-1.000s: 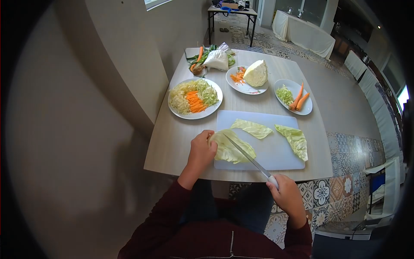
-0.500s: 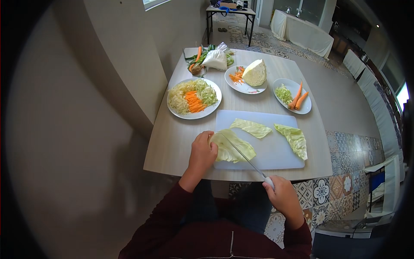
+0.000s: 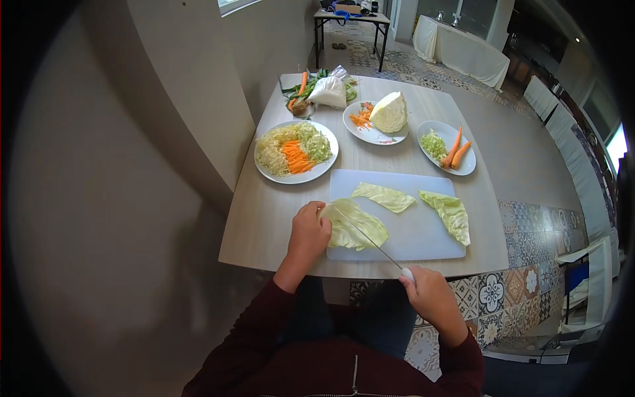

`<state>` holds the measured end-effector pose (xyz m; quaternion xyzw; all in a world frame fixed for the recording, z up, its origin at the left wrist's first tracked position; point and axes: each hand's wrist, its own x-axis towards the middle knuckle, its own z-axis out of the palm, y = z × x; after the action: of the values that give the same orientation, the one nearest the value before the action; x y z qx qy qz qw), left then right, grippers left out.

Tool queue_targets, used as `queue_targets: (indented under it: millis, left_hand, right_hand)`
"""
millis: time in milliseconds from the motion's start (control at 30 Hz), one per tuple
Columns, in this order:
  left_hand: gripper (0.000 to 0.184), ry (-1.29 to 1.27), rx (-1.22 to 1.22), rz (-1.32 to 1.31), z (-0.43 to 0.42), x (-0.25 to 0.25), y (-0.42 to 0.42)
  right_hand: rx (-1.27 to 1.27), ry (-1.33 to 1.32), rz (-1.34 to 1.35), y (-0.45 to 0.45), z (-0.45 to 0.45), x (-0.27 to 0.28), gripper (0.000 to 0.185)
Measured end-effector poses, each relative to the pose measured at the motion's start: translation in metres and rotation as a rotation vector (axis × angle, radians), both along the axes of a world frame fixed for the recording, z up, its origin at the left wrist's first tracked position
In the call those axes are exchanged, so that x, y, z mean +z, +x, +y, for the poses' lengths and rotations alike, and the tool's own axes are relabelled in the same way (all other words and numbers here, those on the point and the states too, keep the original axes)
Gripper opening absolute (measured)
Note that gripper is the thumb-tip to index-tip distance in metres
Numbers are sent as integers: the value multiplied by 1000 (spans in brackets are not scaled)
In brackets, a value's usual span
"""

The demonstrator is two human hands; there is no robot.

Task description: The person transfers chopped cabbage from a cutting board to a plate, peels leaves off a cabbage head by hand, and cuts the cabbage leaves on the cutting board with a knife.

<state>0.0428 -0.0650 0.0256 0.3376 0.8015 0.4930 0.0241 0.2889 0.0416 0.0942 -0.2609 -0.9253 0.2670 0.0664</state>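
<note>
My left hand (image 3: pixel 309 228) grips the left end of a pale green cabbage leaf (image 3: pixel 357 228) that lies on the white cutting board (image 3: pixel 423 246). In my right hand (image 3: pixel 430 294) is a knife (image 3: pixel 381 250) with a whitish handle, its thin blade slanting up and left across the leaf. I cannot tell how deep the edge sits in it. Two other cabbage pieces rest on the board: one flat piece (image 3: pixel 385 197) towards the back, and a curled one (image 3: pixel 446 215) along the right side.
Behind the board stand a plate of shredded vegetables (image 3: pixel 264 173), a plate with a cabbage wedge (image 3: pixel 389 114) and carrot shreds, and a plate with two carrots (image 3: pixel 456 155). A white plastic bag (image 3: pixel 329 92) and more vegetables sit at the table's far left. A wall (image 3: pixel 152 165) is at left.
The knife has turned so its blade looks thinner, edge-on, and its handle has shifted slightly up and left. My left hand still holds the leaf in the same spot.
</note>
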Motion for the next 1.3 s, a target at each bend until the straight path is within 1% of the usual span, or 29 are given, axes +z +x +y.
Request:
queue_targets:
  millis: [133,333,533,733,933,1033,1233,1300]
  left_hand:
    - [25,-10,9,-15,0,-3,-2]
    - [25,-6,-3,-9,1,-4,-3]
    - [24,-11,-21,36,3,-3,-2]
    - [21,-43,11,110,3,-11,-5]
    - [21,-50,-16,111,2,-9,-4]
    - [23,-153,-81,61,-1,-1,-1]
    - [29,-323,-87,-2,0,4,6]
    - [29,-337,-93,19,1,4,7]
  right_hand:
    - [-11,-17,5,-3,-2,1,18]
    - [34,84,-56,-5,2,2,19]
    - [43,128,-180,-11,8,18,20]
    - [153,242,-360,-29,11,33,28]
    - [183,239,-426,-43,14,42,29]
    - [177,204,-435,-49,16,39,28]
    - [201,195,-403,-46,21,24,27]
    - [204,212,-400,-43,23,18,27]
